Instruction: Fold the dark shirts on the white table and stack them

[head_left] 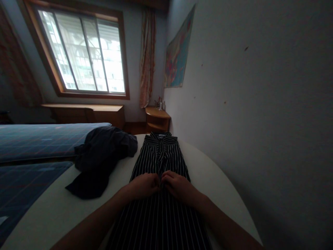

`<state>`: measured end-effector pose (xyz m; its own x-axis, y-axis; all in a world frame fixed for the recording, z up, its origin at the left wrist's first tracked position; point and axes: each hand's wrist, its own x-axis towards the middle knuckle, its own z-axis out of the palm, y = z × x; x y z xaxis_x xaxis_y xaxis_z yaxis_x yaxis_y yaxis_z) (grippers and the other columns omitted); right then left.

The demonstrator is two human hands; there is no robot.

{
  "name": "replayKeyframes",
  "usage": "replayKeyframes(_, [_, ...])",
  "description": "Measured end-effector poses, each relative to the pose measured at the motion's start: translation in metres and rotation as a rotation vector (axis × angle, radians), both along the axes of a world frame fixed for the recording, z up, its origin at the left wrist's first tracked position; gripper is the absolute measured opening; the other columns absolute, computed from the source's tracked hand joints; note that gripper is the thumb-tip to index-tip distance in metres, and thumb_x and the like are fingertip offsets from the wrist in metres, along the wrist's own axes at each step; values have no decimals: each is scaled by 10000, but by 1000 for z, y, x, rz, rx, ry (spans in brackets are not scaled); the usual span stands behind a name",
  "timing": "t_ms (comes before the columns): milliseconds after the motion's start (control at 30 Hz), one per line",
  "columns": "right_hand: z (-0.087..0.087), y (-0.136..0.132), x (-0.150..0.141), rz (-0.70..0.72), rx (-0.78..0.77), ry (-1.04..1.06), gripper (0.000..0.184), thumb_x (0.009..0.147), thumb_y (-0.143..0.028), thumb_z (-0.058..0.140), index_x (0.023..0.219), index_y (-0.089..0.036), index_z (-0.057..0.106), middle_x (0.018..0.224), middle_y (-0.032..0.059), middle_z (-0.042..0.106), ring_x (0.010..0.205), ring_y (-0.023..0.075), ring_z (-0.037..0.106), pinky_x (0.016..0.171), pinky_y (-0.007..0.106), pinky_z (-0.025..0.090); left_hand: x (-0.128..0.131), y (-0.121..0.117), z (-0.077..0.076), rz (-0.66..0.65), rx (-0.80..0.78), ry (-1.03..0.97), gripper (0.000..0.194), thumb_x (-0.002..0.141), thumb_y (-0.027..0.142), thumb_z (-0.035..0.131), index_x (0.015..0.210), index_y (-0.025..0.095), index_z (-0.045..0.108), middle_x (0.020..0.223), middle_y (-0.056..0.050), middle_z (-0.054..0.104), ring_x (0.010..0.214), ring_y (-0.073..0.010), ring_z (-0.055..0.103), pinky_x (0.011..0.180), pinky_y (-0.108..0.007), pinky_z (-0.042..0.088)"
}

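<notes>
A dark shirt with thin white stripes (160, 156) lies flat along a white bed surface (208, 173), collar at the far end. My left hand (144, 185) and my right hand (178, 187) rest side by side on the shirt's middle, fingertips meeting at its front opening. Both hands have curled fingers pinching the fabric there. What exactly is between the fingertips is too small and dim to see.
A crumpled dark garment (100, 156) lies to the left of the shirt. A blue checked cover (39, 139) spreads further left. A grey wall runs close on the right. A wooden corner shelf (157, 119), a desk and a window stand at the far end.
</notes>
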<state>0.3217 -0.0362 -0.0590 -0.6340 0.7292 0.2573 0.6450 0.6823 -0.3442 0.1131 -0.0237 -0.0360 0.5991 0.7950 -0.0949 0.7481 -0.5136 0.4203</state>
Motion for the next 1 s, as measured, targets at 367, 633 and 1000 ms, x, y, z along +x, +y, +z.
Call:
replayKeyframes(367, [-8, 7, 1, -36, 60, -59, 197, 900, -93, 538, 984, -175, 695, 1184, 84, 630, 1050, 179, 617, 931, 303, 486, -3, -4, 4, -327, 1, 8, 176, 821, 128, 536, 810, 220, 686, 880, 3, 730, 813, -176, 680, 736, -229, 463])
replayKeyframes(633, [-2, 1, -1, -23, 16, -45, 216, 897, -98, 517, 1044, -194, 643, 1131, 59, 615, 976, 156, 619, 872, 274, 501, -5, -7, 10, -282, -72, 12, 191, 786, 140, 632, 946, 232, 680, 917, 11, 726, 820, -178, 676, 706, -227, 466])
replayKeyframes(1000, [5, -19, -5, 148, 54, -102, 329, 842, -100, 511, 1138, -192, 623, 1193, 89, 608, 1112, 214, 547, 990, 375, 455, -23, 16, -19, -215, 306, -124, 395, 822, 210, 639, 1214, 212, 584, 1498, -112, 412, 1402, -291, 355, 1137, -440, 329])
